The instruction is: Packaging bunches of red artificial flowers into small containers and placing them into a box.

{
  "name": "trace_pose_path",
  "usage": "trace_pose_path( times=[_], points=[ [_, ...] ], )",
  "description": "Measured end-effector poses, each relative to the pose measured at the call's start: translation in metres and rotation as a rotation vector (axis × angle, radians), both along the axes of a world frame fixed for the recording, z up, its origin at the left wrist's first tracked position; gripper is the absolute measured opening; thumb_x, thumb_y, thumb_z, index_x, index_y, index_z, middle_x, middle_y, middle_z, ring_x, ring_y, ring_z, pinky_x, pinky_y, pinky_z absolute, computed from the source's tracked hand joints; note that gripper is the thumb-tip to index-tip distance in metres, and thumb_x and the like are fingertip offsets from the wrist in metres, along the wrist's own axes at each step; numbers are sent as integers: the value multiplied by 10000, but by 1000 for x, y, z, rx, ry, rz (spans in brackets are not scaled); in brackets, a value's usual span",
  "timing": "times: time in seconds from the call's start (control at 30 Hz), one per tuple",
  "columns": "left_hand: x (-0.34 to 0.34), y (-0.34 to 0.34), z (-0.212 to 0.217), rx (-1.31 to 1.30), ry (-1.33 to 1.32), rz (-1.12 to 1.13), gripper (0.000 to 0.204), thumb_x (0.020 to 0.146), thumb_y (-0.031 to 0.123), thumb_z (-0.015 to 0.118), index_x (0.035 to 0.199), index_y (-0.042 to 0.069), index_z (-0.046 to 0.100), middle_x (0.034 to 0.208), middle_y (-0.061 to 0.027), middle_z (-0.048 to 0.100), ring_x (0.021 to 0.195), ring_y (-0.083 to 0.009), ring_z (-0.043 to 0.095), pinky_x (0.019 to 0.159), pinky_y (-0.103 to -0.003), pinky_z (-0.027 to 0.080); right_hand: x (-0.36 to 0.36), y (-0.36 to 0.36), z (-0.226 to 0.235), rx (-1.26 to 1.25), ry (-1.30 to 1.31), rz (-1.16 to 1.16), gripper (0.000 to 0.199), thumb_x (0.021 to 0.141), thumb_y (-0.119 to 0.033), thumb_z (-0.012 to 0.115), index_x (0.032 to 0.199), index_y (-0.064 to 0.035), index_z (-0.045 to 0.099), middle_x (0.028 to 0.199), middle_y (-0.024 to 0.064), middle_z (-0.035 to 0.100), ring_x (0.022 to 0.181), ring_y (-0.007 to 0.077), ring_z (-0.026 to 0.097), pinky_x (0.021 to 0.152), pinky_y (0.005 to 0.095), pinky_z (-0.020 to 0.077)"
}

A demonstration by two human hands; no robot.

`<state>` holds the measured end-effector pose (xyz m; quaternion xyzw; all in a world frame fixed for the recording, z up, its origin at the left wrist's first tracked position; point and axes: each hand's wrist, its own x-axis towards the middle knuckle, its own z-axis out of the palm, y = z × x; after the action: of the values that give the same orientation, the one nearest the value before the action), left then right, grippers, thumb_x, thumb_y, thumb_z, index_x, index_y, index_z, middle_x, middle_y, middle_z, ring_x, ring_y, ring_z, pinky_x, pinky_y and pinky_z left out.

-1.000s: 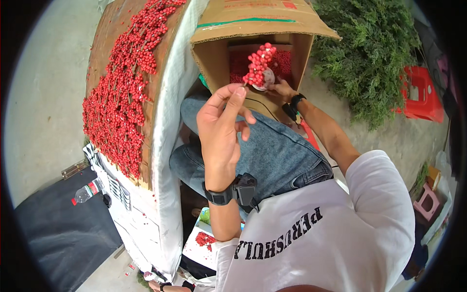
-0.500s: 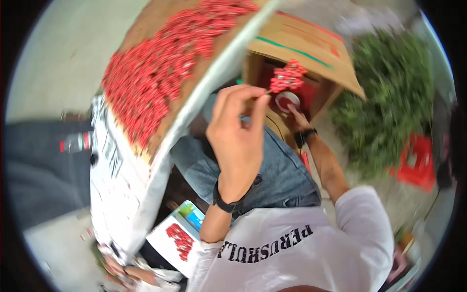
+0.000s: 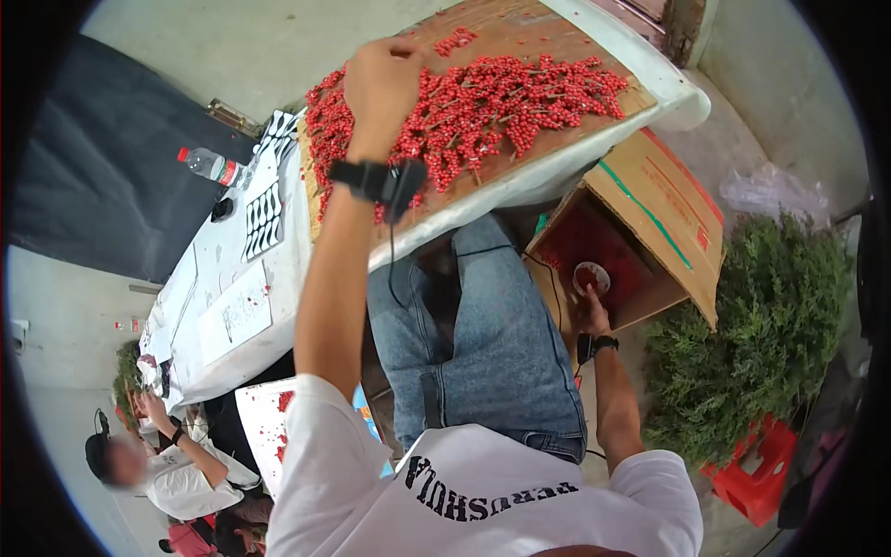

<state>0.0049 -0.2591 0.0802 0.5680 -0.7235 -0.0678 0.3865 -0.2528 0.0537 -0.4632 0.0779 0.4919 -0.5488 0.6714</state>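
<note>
My left hand reaches over the far side of a wooden board on the table, its fingers curled together. A small sprig of red berries is just off its fingertips; whether a stem joins them I cannot tell. Many berry sprigs cover the board beside this wrist, their stems showing among the fruit. Low on the right, my right hand grips a small white cup with red stuff inside, at the mouth of an open cardboard box. Red stains cover the box's inside.
Green foliage is heaped right of the box, above a red plastic stool. A bottle stands on the white-covered table at left. A co-worker sits at lower left, near a white board with red berries.
My left hand has moved from in front of the box, where it held a berry sprig, up and left over the board. My right hand still holds the cup at the box. The view has turned.
</note>
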Motion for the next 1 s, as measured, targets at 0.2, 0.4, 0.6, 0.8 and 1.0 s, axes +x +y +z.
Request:
trace_pose_path(
  times=[0.2, 0.4, 0.6, 0.8, 1.0],
  points=[
    [18, -70, -11, 15, -252, 91, 227, 813, 345, 814, 924, 148, 827, 918, -172, 774, 868, -340, 753, 775, -438, 593, 6, -2, 22, -31, 61, -40, 561, 907, -403, 808, 1278, -8, 664, 1194, 56, 722, 880, 128, 601, 782, 325, 460],
    [7, -93, -38, 144, -243, 261, 224, 800, 368, 814, 929, 186, 840, 940, -187, 772, 907, -375, 751, 821, -451, 599, 7, -3, 15, 70, 121, -13, 504, 928, -506, 743, 1238, -109, 735, 932, -13, 671, 726, 119, 508, 678, 277, 402],
    [6, -87, -53, 55, -269, 262, 254, 788, 394, 832, 919, 175, 837, 939, -197, 770, 912, -364, 753, 784, -465, 604, 0, 0, -1, 14, 151, 46, 529, 922, -516, 746, 1274, -123, 708, 1040, -28, 691, 731, 114, 507, 680, 282, 400],
    [12, -72, -56, 119, -290, 134, 287, 812, 332, 776, 904, 61, 786, 948, -241, 748, 912, -419, 740, 790, -491, 609, 2, -2, -5, 41, 147, 23, 563, 925, -538, 730, 1327, -148, 675, 1158, -26, 698, 790, 124, 529, 686, 270, 395],
    [24, -56, -41, 102, -270, 150, 329, 817, 498, 793, 963, 207, 842, 862, -147, 770, 844, -331, 756, 761, -444, 600, -15, 4, -49, -16, 76, 128, 518, 1011, -499, 599, 1370, -128, 640, 1353, 9, 647, 1147, 185, 600, 942, 324, 423]
  ],
)
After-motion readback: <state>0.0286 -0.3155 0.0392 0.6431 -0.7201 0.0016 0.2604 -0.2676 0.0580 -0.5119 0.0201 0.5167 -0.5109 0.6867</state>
